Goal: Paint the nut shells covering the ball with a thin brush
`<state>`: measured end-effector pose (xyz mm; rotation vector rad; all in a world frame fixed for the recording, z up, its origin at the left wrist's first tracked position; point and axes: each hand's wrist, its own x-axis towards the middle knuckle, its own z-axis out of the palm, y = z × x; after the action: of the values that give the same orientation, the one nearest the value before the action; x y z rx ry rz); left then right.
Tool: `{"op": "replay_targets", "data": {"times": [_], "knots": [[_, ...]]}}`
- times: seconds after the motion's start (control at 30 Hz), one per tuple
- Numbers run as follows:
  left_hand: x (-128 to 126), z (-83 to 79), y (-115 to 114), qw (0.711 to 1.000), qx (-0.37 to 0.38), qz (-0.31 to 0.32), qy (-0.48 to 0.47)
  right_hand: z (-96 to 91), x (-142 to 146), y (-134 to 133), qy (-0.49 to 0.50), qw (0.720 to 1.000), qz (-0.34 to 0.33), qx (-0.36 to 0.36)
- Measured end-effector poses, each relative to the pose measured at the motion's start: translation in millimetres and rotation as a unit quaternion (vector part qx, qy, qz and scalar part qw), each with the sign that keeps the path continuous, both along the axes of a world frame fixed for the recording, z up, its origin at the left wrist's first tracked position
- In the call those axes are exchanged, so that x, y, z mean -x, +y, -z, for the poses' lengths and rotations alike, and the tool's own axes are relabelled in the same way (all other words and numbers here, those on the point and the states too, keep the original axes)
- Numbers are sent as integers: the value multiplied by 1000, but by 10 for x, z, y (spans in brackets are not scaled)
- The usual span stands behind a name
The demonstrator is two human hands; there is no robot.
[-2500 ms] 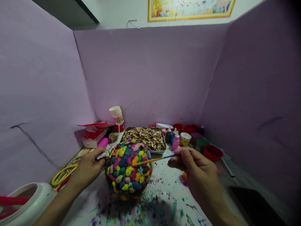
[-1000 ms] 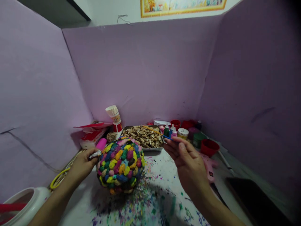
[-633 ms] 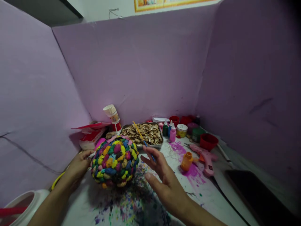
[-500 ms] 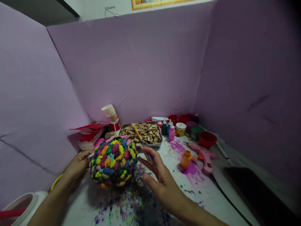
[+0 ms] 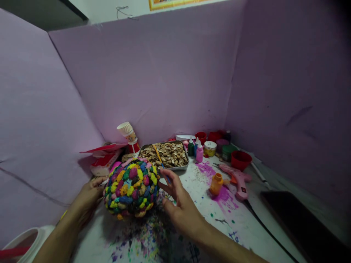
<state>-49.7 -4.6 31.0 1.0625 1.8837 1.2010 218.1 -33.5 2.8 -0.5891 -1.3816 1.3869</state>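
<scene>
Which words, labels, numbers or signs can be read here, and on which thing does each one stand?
No text can be read with certainty.
Blue marks on the table: perhaps handwriting, not legible.
White-lidded jar: label too small.
Paper cups: print too blurred.
Pink glue gun: small dark label, too small.

A paint-spattered white tabletop (image 5: 244,230) is bounded by flat pale-purple panels (image 5: 164,73); above, a white wall (image 5: 102,9) is dimly lit.
</scene>
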Motion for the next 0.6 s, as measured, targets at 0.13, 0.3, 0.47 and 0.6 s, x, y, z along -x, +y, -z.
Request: {"op": "replay_targets", "data": {"times": [0.13,0.3,0.47,0.6], "knots": [[73,-162,-17,999,-27,-15,10,5,-6,4,-15,1000,9,-6],[127,-493,-128,980,-104,-135,105,8,-14,-4,-17,1000,6,-14],[-76,-577,-265,958,-173,-118,196,24,7,-16,-18,999,4,-36],[-177,-529,-263,974,-142,-18,176,-1,27,-44,-17,999,-5,-45]]}}
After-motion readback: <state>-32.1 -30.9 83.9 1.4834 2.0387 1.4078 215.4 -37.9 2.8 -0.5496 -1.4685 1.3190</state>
